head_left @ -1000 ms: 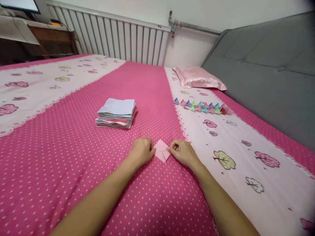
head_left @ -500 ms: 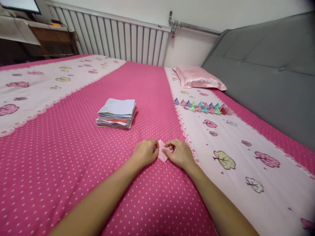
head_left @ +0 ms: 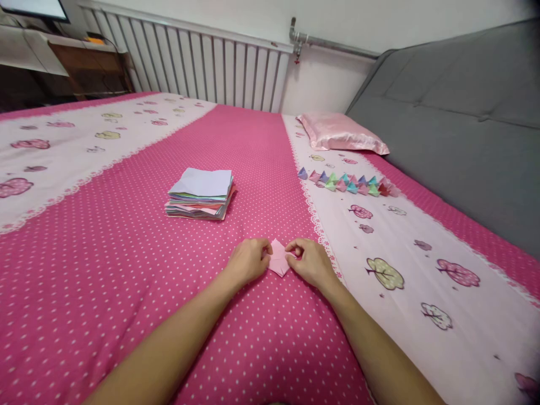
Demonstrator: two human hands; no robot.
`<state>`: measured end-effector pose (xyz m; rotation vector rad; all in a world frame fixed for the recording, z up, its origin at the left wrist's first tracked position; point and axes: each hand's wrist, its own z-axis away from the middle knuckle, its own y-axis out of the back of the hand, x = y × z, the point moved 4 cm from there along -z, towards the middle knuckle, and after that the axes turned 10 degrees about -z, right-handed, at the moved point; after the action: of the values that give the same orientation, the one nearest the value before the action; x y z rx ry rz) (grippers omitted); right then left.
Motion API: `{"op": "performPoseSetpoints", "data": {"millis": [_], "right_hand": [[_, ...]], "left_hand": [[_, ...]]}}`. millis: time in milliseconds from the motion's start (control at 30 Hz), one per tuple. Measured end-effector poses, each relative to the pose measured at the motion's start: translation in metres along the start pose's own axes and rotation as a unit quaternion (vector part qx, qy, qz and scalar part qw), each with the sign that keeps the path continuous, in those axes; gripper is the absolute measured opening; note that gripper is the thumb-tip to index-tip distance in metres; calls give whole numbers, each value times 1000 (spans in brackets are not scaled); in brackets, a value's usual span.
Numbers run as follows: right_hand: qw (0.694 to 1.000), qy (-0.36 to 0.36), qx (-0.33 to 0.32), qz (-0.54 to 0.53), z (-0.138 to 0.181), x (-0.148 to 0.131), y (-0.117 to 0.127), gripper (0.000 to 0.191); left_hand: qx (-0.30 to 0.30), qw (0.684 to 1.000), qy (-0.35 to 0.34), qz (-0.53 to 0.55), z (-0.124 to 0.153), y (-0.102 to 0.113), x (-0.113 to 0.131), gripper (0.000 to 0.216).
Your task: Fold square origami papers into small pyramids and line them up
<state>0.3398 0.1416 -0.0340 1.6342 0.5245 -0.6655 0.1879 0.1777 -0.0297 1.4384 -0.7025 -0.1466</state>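
Observation:
A small folded pink paper (head_left: 279, 262) lies on the pink dotted bedspread (head_left: 126, 270) in front of me. My left hand (head_left: 247, 262) is curled with its fingertips pinching the paper's left edge. My right hand (head_left: 311, 263) is curled too, pinching the paper's right edge. Only a small part of the paper shows between the two hands. Behind and to the left sits a stack of coloured paper squares (head_left: 200, 194). A row of several small folded paper shapes (head_left: 348, 184) in mixed colours lies on the white strip to the right.
A pink satin pillow (head_left: 341, 134) rests at the far right by a grey padded headboard (head_left: 455, 118). A white radiator (head_left: 189, 62) runs along the far wall. A wooden desk (head_left: 84, 67) stands at the far left.
Both hands have drawn closer together over the pink paper, which now shows smaller between them. The stack and the row of folded shapes have not moved.

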Motion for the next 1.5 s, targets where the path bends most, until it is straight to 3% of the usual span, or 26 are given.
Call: {"op": "performPoseSetpoints", "data": {"millis": [533,767,900,1067,1267,1400,1500], "right_hand": [[996,-5,-20,-87,-3,16,5,32],[985,90,-83,-123,-4,12,10,55],[978,128,-110,-125,-4,8,12,49],[976,126,-117,-137,-5,8,16,34],[971,130,-78,-187,-7,8,20,19],[958,153,-18,-243,-6,0,25,17],[945,182,14,-270,-2,-10,29,14]], "left_hand": [[-23,999,-16,27,1,6,-5,34],[-46,996,-28,71,1,4,-10,41],[-52,994,-37,93,0,2,-14,44],[-51,993,-44,99,-1,1,-15,45],[-12,991,-95,94,4,9,-6,41],[68,987,-127,77,7,20,4,37],[113,982,-116,94,7,25,8,20]]}}
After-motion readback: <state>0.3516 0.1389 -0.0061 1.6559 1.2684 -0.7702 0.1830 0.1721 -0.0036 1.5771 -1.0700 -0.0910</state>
